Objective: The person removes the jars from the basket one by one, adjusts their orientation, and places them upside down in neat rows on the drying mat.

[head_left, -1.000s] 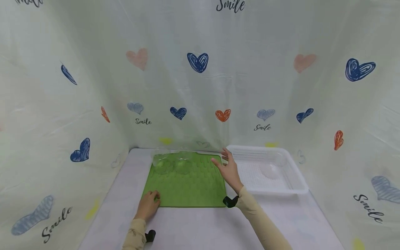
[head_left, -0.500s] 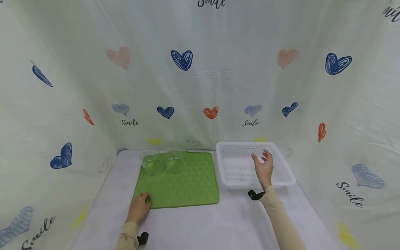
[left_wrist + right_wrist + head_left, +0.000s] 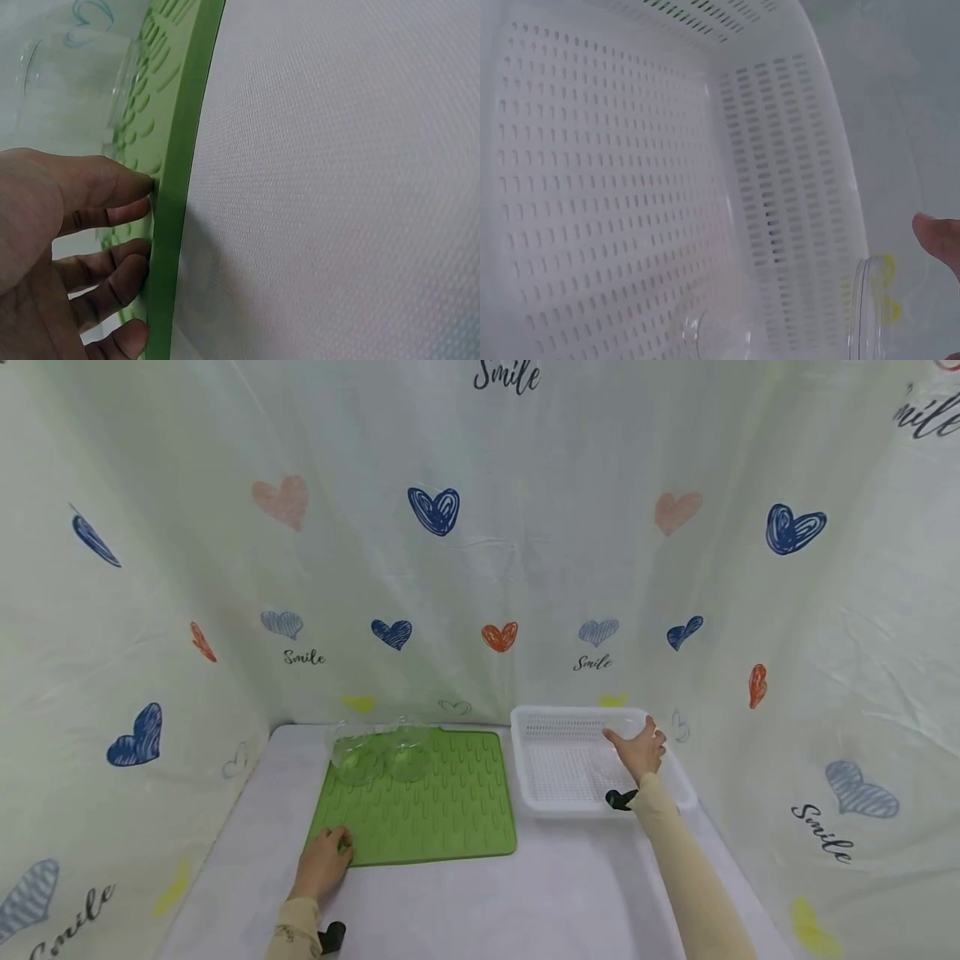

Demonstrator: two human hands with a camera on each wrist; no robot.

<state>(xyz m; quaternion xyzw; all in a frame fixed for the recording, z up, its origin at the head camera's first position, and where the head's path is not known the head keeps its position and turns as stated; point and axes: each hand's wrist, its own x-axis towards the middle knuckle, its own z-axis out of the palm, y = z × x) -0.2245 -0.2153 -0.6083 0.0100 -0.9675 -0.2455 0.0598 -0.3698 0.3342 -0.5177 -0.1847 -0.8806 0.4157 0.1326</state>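
Observation:
My left hand [image 3: 324,862] rests on the near left corner of a green mat [image 3: 438,827]. In the left wrist view, its thumb and bent fingers touch the mat's raised edge [image 3: 178,180]. Two clear cups [image 3: 408,758] stand side by side at the mat's far left; one clear cup [image 3: 71,82] also shows in the left wrist view. My right hand [image 3: 641,752] is over the right side of a white basket [image 3: 558,810], thumb spread from the fingers. A clear cup [image 3: 862,311] in the basket is beside it; in the right wrist view the thumb is apart from its rim.
The basket has slotted walls and a perforated bottom [image 3: 607,172]. It stands right of the mat on a white table [image 3: 450,910]. A pale curtain [image 3: 450,568] printed with hearts encloses the back and sides. The cups are hard to make out against it.
My right hand has moved right from above the mat's far right corner into the basket area, down near the cup there. The left hand stays at the mat corner. The head view has shifted right.

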